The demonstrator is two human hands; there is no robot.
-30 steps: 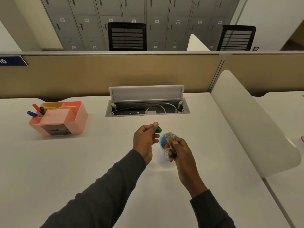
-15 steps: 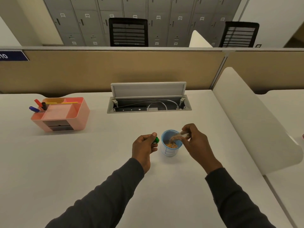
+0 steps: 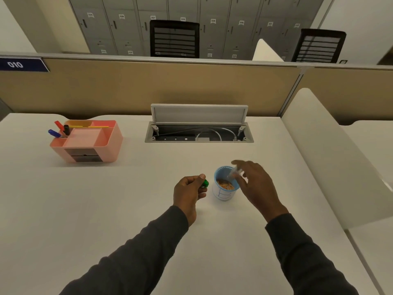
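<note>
A small blue-rimmed white cup (image 3: 223,193) stands on the white desk (image 3: 106,209), with orange bits inside it. My left hand (image 3: 189,193) hovers just left of the cup and pinches a small green cap (image 3: 205,183) between thumb and fingers. My right hand (image 3: 255,184) is at the cup's right rim, blurred, and holds a small clear tube (image 3: 234,173) tilted mouth-down over the cup. The tube's far end is hidden by my fingers.
A pink desk organiser (image 3: 89,141) with pens (image 3: 60,129) sits at the back left. An open cable tray (image 3: 198,133) with its lid raised lies behind the cup. A white curved divider (image 3: 331,156) bounds the desk's right side, and a beige partition (image 3: 148,90) the back.
My right hand has swung from in front of the cup to its right side, tipping the clear tube over it; orange bits now show inside. My left hand stays put with the green cap.
</note>
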